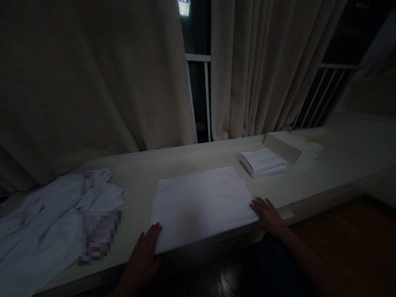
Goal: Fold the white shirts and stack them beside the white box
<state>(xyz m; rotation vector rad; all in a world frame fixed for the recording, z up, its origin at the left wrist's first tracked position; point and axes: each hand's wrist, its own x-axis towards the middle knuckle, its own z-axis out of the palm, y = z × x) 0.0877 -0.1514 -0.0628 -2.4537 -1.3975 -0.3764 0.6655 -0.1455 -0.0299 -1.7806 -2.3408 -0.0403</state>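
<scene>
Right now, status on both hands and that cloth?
Left hand flat at flat white cloth's near-left corner. Right hand at its right edge. Folded stack beyond, apart; nothing lies on the cloth.

Dim home room, long curtains (262, 66), window ledge (216, 154), folded laundry (262, 162)

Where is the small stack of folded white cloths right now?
In the head view, the stack of folded cloths sits on the table to the right, beyond the flat cloth under both hands, just in front of a low box near the curtain.
</scene>
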